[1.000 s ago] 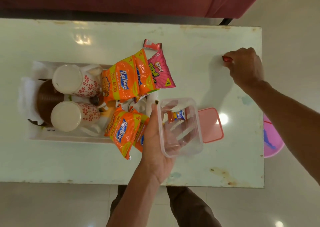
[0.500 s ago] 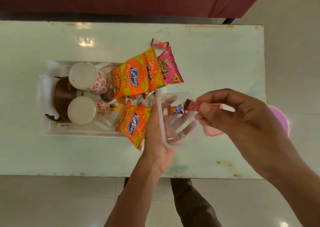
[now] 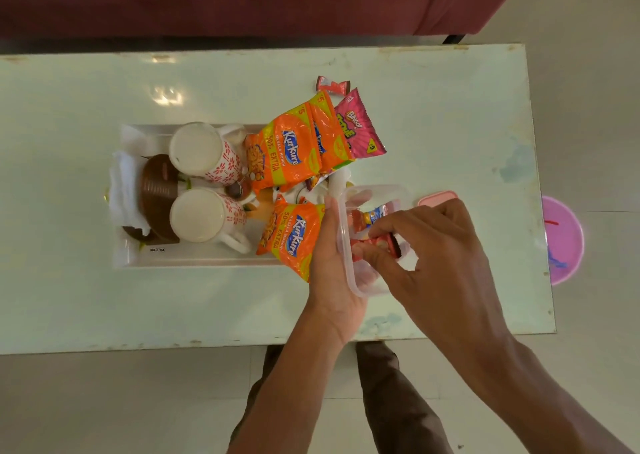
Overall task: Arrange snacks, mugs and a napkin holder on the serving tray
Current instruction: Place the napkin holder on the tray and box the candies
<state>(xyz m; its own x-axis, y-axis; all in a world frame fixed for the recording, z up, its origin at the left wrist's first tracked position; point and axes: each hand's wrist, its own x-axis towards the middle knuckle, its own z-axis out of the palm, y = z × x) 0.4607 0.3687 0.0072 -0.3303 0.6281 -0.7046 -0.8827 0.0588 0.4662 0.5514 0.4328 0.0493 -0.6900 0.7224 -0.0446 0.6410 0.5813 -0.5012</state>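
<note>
1. While cradled from below by left hand (image 3: pixel 332 273): clear plastic container (image 3: pixel 346 245), centre frame, above table (image 3: pixel 450 124).
2. Pinched in right hand (image 3: pixel 440 256) over container: small red snack packet (image 3: pixel 377 244).
3. Left of centre: serving tray (image 3: pixel 194 261) bearing two mugs (image 3: pixel 201 218), brown napkin holder (image 3: pixel 156 190), orange snack packs (image 3: pixel 287 152).

Red candy (image 3: pixel 375 244) now inside container (image 3: pixel 346 266)
</note>
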